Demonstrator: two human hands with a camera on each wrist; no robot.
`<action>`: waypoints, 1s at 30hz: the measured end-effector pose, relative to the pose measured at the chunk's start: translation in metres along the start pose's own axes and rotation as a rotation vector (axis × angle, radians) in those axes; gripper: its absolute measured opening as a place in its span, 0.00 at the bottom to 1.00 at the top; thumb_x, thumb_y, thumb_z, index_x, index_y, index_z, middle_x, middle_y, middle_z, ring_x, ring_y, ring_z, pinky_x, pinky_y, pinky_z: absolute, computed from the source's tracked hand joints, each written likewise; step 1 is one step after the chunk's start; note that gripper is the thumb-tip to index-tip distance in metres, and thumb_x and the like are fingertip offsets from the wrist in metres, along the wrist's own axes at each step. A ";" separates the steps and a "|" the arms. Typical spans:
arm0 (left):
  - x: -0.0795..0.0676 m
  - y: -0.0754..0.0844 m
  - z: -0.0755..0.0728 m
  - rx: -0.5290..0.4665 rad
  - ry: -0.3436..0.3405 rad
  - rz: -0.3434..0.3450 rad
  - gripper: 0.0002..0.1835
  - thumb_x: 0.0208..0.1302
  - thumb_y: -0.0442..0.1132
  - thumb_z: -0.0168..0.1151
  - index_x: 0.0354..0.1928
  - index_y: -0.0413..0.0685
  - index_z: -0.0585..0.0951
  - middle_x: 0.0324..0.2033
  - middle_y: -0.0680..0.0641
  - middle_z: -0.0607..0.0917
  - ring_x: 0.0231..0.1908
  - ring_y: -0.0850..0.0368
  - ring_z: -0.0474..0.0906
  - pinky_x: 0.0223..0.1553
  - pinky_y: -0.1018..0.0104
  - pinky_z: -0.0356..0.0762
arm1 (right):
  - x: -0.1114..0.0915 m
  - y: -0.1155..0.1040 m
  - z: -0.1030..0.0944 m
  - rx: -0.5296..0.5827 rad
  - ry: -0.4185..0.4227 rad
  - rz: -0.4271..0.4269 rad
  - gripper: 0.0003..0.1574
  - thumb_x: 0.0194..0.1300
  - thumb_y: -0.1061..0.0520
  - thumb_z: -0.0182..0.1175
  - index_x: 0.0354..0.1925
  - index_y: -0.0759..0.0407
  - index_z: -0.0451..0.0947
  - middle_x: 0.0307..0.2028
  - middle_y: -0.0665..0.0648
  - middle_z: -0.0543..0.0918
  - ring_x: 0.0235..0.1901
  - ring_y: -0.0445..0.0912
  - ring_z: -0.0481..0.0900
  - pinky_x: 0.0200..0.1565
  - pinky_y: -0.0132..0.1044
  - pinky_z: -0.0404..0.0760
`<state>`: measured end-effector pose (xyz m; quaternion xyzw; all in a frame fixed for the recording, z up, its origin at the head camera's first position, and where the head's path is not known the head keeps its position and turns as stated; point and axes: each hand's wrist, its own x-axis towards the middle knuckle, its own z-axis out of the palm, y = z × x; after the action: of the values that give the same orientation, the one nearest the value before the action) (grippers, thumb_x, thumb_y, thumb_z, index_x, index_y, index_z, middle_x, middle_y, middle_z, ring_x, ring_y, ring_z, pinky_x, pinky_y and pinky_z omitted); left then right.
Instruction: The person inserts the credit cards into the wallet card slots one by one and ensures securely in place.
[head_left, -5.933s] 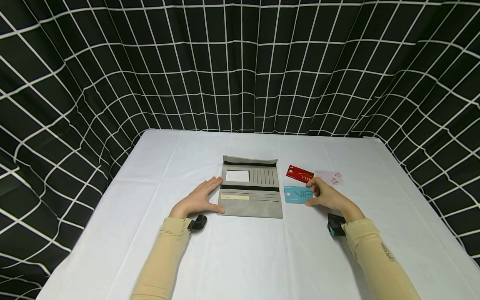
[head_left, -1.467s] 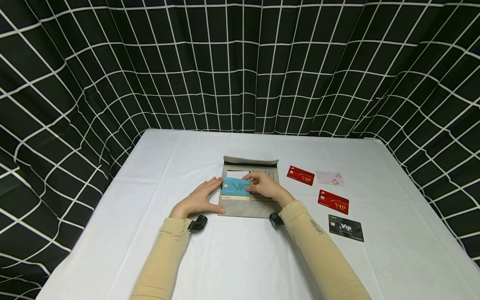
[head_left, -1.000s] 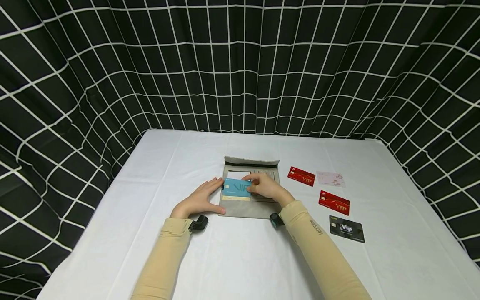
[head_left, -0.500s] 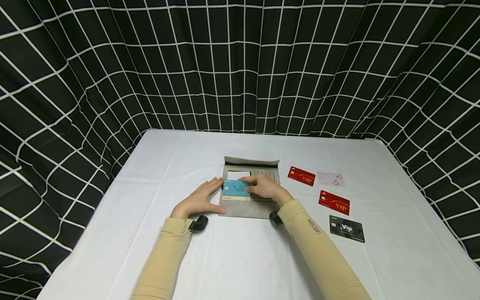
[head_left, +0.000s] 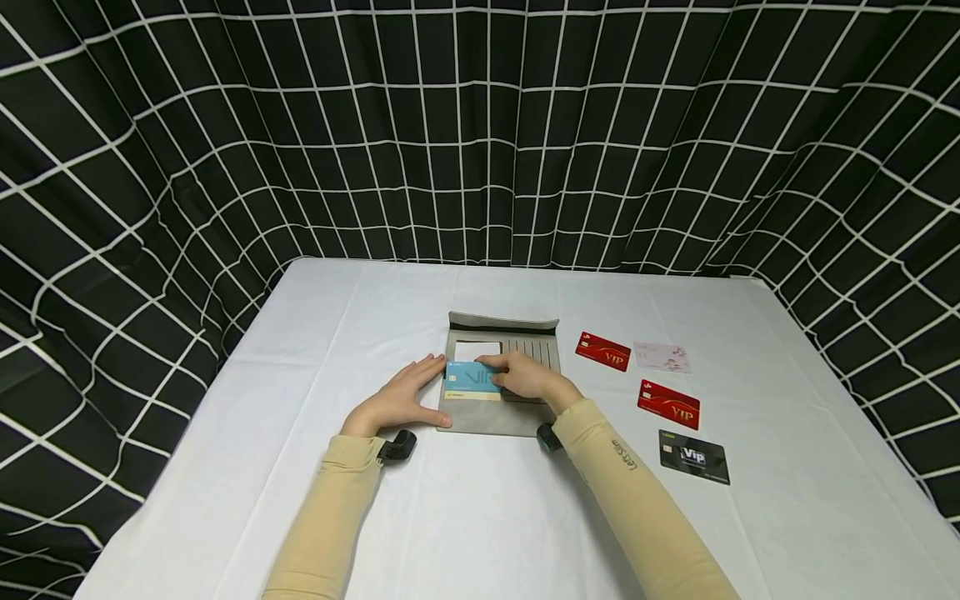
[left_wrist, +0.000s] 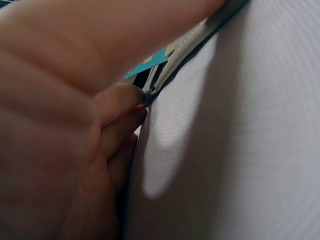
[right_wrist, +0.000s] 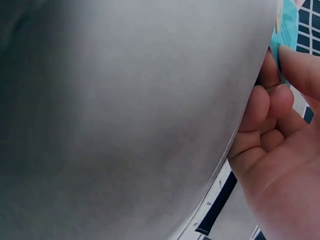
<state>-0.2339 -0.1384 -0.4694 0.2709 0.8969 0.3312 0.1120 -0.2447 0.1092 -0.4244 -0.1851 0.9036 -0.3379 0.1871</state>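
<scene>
An unfolded grey wallet (head_left: 483, 419) lies in the middle of the table. Its left edge is touched by my left hand (head_left: 396, 400), whose fingers are spread and fairly straight. With thumb and index finger, my right hand (head_left: 531, 377) pinches the right end of a blue VIP card (head_left: 467, 377). The card lies over the wallet's left half, just above a cream strip (head_left: 472, 397) in a slot; how far it sits inside is unclear. In the right wrist view, the thumb presses the blue card (right_wrist: 288, 30) and the other fingers curl in. The left wrist view shows the card's corner (left_wrist: 150, 62).
To the wallet's right lie two red VIP cards, the upper red card (head_left: 603, 352) and the lower red card (head_left: 668, 405). A pale pink card (head_left: 662, 357) and a black VIP card (head_left: 693, 457) lie there too. A white insert (head_left: 476, 351) shows in the wallet's upper half.
Since the oldest frame, my right hand has carried the blue card left from the table onto the wallet. Over the last second the card has slid slightly towards me. My left hand has stayed put.
</scene>
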 end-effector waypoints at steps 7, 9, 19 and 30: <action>-0.001 0.001 -0.001 -0.007 -0.008 -0.005 0.58 0.41 0.64 0.70 0.72 0.50 0.53 0.70 0.50 0.52 0.69 0.53 0.40 0.67 0.54 0.36 | -0.001 0.002 0.000 0.008 -0.005 -0.012 0.27 0.66 0.63 0.53 0.63 0.53 0.69 0.59 0.62 0.71 0.58 0.54 0.67 0.58 0.52 0.65; -0.001 0.003 -0.001 -0.008 -0.005 0.001 0.58 0.41 0.63 0.70 0.72 0.49 0.53 0.70 0.49 0.52 0.69 0.51 0.41 0.67 0.54 0.36 | -0.001 0.004 0.000 -0.002 -0.006 -0.024 0.27 0.66 0.62 0.53 0.63 0.53 0.69 0.58 0.62 0.72 0.58 0.54 0.67 0.58 0.52 0.66; -0.001 0.004 -0.002 -0.005 -0.004 0.017 0.57 0.42 0.62 0.70 0.71 0.46 0.54 0.70 0.48 0.53 0.69 0.51 0.41 0.67 0.53 0.36 | -0.005 0.005 -0.001 -0.006 -0.029 -0.049 0.27 0.64 0.62 0.55 0.62 0.55 0.71 0.59 0.63 0.71 0.56 0.54 0.68 0.56 0.51 0.67; -0.001 0.004 -0.001 -0.001 -0.002 0.003 0.57 0.42 0.62 0.71 0.71 0.47 0.54 0.70 0.47 0.53 0.69 0.50 0.42 0.67 0.50 0.38 | -0.011 0.012 -0.001 0.045 -0.075 -0.113 0.37 0.59 0.54 0.63 0.64 0.59 0.65 0.45 0.59 0.74 0.41 0.49 0.69 0.44 0.43 0.71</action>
<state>-0.2322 -0.1369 -0.4662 0.2725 0.8962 0.3315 0.1127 -0.2384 0.1236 -0.4297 -0.2443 0.8763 -0.3610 0.2053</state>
